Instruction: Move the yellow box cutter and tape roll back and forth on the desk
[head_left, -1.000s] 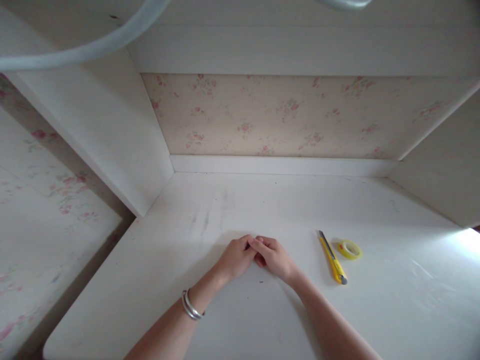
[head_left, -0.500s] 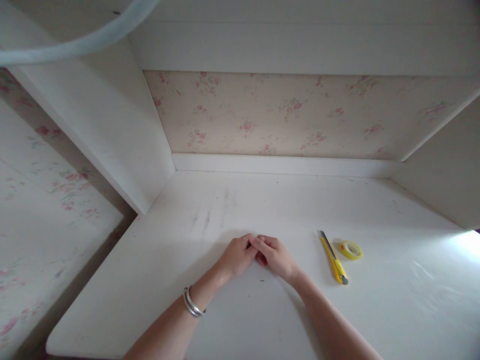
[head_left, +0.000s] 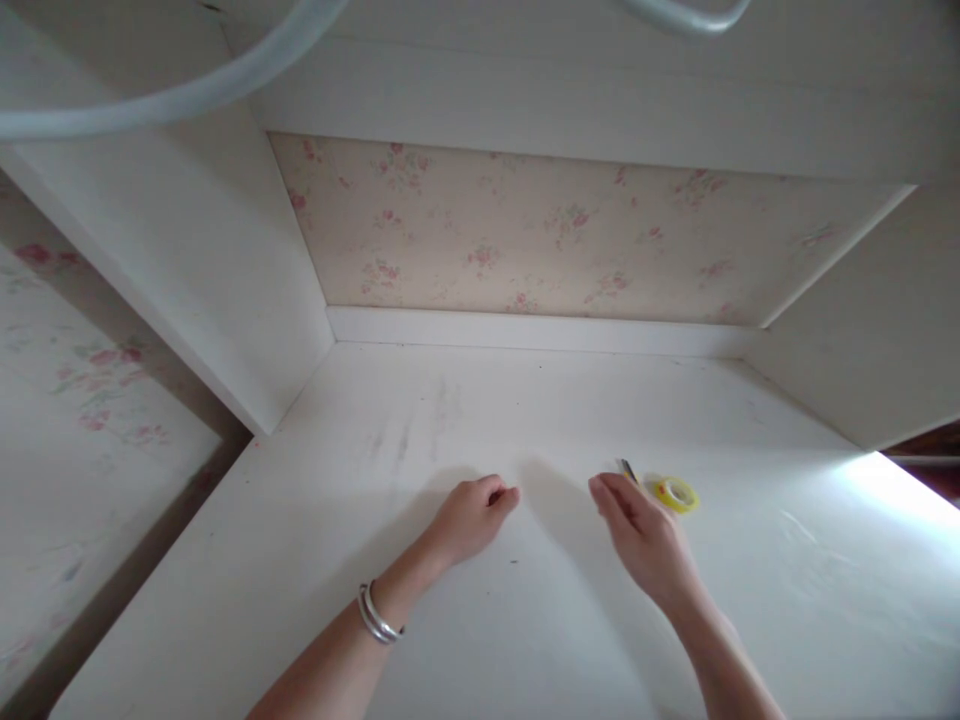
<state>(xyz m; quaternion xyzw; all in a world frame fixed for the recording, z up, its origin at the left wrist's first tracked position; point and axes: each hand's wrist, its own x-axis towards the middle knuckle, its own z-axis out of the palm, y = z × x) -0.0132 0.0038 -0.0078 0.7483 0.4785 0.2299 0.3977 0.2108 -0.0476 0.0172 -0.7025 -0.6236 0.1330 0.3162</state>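
My left hand (head_left: 472, 517) rests on the white tabletop near the middle, its fingers curled into a loose fist with a hollow beside the thumb and nothing seen in it. To the right, my right hand (head_left: 643, 530) is held over the tabletop with fingers curled and pressed together; I see nothing between them. It covers most of a yellow utility knife (head_left: 628, 471), of which only the dark blade end shows past the knuckles. A roll of yellow clear tape (head_left: 677, 494) lies just right of that hand, apart from it as far as I can see.
The white desk (head_left: 555, 400) meets a floral-papered back panel (head_left: 480, 235), with white side panels left and right. A pale curved tube (head_left: 187, 95) crosses the upper left, and another bent tube (head_left: 697, 22) shows at the top. A silver bangle (head_left: 375, 615) circles my left wrist.
My hands, clasped together before, have come apart. The right one moved rightward over the knife, hiding most of it. The left stayed nearly in place. The view shifted slightly.
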